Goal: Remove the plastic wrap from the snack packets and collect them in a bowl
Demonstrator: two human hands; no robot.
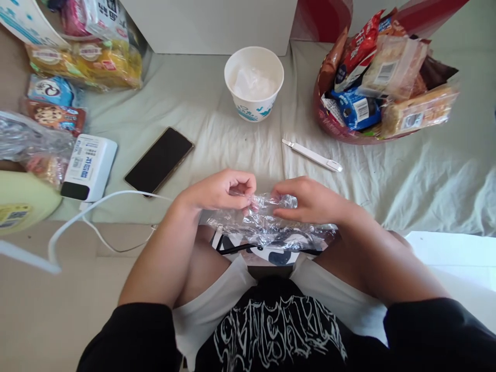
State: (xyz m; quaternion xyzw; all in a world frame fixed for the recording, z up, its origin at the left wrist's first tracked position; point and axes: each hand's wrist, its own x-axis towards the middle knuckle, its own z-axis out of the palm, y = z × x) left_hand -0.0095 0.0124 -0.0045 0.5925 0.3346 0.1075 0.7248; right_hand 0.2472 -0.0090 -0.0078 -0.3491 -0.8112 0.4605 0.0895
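Observation:
A crumpled sheet of clear plastic film [267, 230] lies across my lap. My left hand [227, 191] is closed at its upper edge, with the thumb and fingertips pinching the film. Just to the right, my right hand [310, 199] is at the same film, its thumb and fingers curved and apart; film shows in the gap between them. Under the film lies a black-and-white patterned thing [277, 256] with dark strips, largely covered.
Beyond my hands stand a white paper tub [253, 98] with clear plastic inside and a slim white cutter [312, 155]. A phone [159, 161], a white power bank [89, 168] with a cable, and snack packs [89, 62] are left. A snack-filled basket [321, 111] sits right.

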